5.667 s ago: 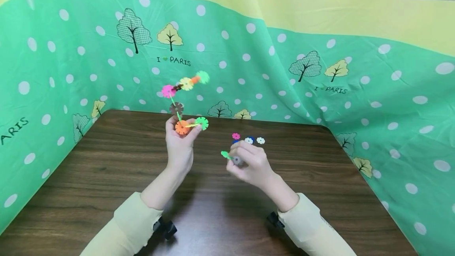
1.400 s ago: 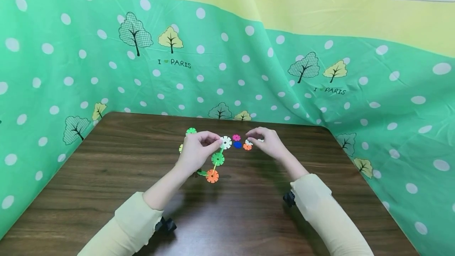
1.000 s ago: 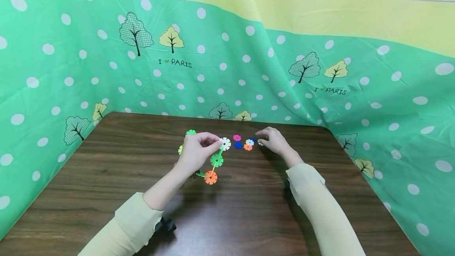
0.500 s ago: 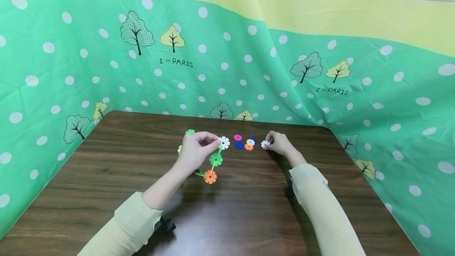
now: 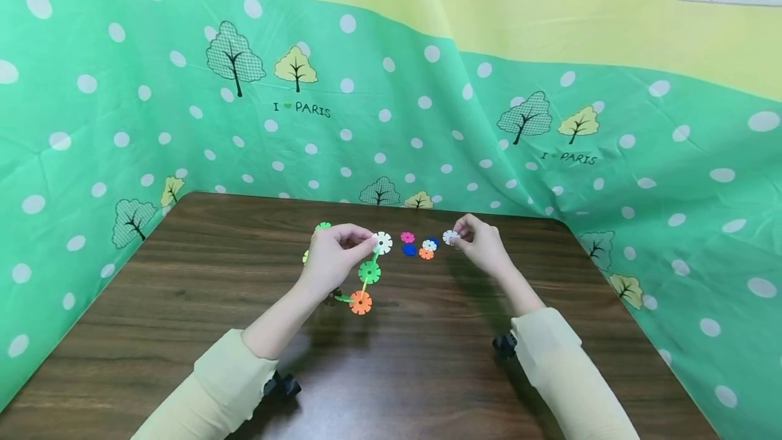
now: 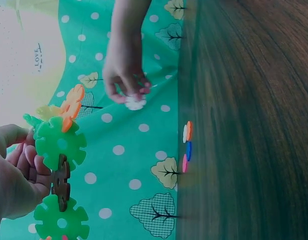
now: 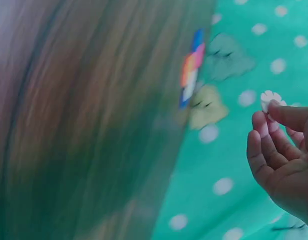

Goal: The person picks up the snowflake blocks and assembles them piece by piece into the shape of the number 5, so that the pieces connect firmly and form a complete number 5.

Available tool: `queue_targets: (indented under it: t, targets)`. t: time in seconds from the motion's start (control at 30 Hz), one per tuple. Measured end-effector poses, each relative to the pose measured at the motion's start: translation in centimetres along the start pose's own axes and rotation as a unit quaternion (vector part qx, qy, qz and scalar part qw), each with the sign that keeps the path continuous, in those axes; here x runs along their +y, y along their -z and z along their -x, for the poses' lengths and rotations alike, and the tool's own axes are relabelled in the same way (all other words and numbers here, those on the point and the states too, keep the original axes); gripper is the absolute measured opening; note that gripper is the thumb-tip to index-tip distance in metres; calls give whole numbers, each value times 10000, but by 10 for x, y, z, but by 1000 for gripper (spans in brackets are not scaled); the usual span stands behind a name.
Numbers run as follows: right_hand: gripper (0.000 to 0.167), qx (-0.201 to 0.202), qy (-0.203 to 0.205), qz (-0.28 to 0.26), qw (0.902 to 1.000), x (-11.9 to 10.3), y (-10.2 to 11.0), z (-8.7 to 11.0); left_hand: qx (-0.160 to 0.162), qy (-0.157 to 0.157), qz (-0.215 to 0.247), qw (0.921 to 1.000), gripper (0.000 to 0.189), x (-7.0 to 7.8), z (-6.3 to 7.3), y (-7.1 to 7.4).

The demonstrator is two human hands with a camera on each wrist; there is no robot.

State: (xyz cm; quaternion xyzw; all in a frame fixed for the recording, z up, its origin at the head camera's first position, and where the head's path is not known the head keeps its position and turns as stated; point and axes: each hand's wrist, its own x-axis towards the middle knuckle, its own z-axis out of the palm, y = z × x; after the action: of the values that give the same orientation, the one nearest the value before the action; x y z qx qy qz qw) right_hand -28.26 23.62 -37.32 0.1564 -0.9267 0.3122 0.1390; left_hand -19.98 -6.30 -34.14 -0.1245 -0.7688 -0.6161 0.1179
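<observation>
My left hand (image 5: 330,260) holds a chain of slotted, flower-shaped plastic snowflake discs at its white disc (image 5: 383,243). Below that hang a green disc (image 5: 369,272) and an orange disc (image 5: 360,303); the hand hides part of the chain. The left wrist view shows more of it: a green disc (image 6: 60,142), a brown disc (image 6: 61,184) and an orange disc (image 6: 73,106). Off to the right, thumb and fingertips of my right hand (image 5: 485,248) pinch a single white snowflake disc (image 7: 271,99), raised off the table and apart from the chain.
Between the hands, loose discs lie on the dark wooden table (image 5: 415,372): a pink disc (image 5: 407,237), a blue disc (image 5: 409,250), an orange disc (image 5: 426,254) and a white disc (image 5: 430,245) over another blue one. A green dotted curtain (image 5: 379,134) stands behind.
My right hand moved right from the loose discs, took the far-right white disc and lifted it. Earlier the chain was held higher without the white end disc; my left hand has since brought it lower.
</observation>
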Motion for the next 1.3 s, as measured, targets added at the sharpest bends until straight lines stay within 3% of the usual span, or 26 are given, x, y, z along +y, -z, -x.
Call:
queue_targets:
  t: [0.27,0.43,0.57,0.73,0.97,1.13,1.3]
  targets:
    - [17,776,711,-533,9930,-60,3,19,96,-61,66,9999,6,0,-2,0]
    - [16,1187,1068,-1197,9799,-111,6,38,138,-85,141,9998,7,3,-2,0]
    - [16,1288,1413,-1618,9681,-148,10,51,140,-141,205,9996,7,5,-2,-1]
    - [16,1276,1706,-1900,9584,-155,4,54,190,-215,294,9992,7,6,-3,-2]
    - [15,1241,1590,-2199,9545,-156,-5,56,171,-162,386,9990,8,6,-3,-3]
    - [15,1540,1728,-2158,9486,-155,-10,56,167,-154,553,9982,8,7,-3,-4]
    - [14,1842,1989,-2257,9357,-153,-15,55,185,-175,658,9975,7,9,-3,-4]
